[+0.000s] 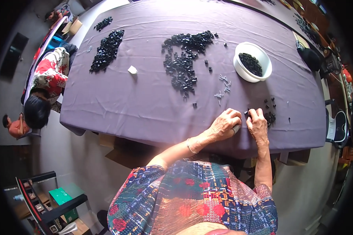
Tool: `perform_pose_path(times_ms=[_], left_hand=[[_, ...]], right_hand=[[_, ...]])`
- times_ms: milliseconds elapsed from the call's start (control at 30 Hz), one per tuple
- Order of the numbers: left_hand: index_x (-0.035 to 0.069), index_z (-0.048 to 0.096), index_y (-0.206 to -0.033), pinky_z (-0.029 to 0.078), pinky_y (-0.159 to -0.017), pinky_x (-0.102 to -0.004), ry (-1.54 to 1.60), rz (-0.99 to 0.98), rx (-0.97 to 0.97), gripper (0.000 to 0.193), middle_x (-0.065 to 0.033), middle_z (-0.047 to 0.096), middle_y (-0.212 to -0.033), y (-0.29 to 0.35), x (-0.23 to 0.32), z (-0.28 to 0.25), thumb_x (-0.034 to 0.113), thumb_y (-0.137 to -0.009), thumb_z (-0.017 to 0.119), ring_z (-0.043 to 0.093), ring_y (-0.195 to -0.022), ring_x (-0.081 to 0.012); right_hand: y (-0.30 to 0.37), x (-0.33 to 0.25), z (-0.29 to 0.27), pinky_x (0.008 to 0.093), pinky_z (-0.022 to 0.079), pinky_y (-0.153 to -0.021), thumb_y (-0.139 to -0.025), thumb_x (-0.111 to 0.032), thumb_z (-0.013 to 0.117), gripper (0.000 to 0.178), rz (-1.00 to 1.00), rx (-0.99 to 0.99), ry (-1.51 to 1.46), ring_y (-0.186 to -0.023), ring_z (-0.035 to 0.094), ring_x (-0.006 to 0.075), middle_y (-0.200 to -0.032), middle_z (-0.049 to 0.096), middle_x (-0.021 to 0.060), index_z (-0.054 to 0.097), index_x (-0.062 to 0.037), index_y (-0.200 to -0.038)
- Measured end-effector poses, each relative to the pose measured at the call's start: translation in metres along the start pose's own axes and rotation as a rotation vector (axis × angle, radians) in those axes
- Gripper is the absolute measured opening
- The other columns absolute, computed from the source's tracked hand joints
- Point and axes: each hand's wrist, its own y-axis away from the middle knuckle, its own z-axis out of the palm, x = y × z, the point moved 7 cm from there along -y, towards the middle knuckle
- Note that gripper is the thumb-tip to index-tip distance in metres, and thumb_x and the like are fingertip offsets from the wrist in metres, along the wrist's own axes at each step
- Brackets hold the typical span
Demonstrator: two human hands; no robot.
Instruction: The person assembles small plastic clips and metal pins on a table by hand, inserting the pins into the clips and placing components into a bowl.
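Observation:
Close to the near edge of the table, my left hand [225, 125] is closed with its fingers curled; what it holds, if anything, is too small to make out. Beside it, my right hand [257, 126] pinches at a small black piece [246, 112] with thumb and fingertips. Several loose black pieces [270, 117] lie just right of the right hand. Beyond my hands, thin silver metal pins [226, 84] are scattered on the cloth. A white bowl [266, 58] partly filled with small black pieces [250, 64] stands farther off to the right.
A purple-grey cloth [145, 102] covers the table. Piles of black pieces lie mid-table [180, 68] and at the far left [108, 51]. A small white object [132, 70] sits between them. Another person [47, 78] is at the left side; a chair [336, 124] stands right.

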Motion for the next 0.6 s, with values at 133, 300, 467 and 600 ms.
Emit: perform_pose_path(times_ms=[133,300,467,600], left_hand=[[0.006,0.059,-0.081,0.046,-0.087,-0.0387,0.021,-0.002,-0.003,0.013,-0.0067,0.058,-0.099,-0.002,0.000,0.000,0.004,-0.072,0.067,0.054,-0.095,-0.0274],[0.006,0.059,-0.081,0.046,-0.086,-0.0384,0.040,-0.002,0.013,0.013,-0.0064,0.058,-0.099,-0.003,0.000,-0.001,0.005,-0.072,0.068,0.054,-0.095,-0.0275],[0.006,0.059,-0.081,0.046,-0.087,-0.0382,0.053,-0.005,0.002,0.012,-0.0066,0.059,-0.100,-0.002,-0.002,-0.001,0.005,-0.072,0.068,0.054,-0.096,-0.0274],[0.006,0.059,-0.081,0.046,-0.087,-0.0381,0.045,-0.013,0.012,0.012,-0.0069,0.059,-0.101,0.000,-0.002,-0.002,0.005,-0.072,0.068,0.054,-0.097,-0.0275]], right_hand=[[-0.001,0.004,-0.004,0.0474,0.050,-0.064,-0.079,-0.004,0.059,0.014,-0.036,0.026,-0.078,-0.074,0.060,0.0393,-0.090,0.052,0.0161,0.055,-0.0062,-0.092],[0.000,0.004,-0.005,0.0448,0.049,-0.062,-0.075,-0.002,0.060,0.015,-0.033,0.124,-0.085,-0.071,0.058,0.0369,-0.085,0.052,0.0155,0.055,-0.0047,-0.088],[-0.016,0.017,-0.017,0.0350,0.045,-0.059,-0.074,0.001,0.062,0.012,0.071,0.219,-0.298,-0.063,0.053,0.0217,-0.076,0.049,0.0095,0.056,-0.0029,-0.083],[-0.059,-0.001,-0.068,0.0269,0.040,-0.055,-0.079,0.000,0.062,0.009,-0.030,0.417,-0.280,-0.061,0.043,0.0100,-0.073,0.046,0.0017,0.055,-0.0031,-0.084]])
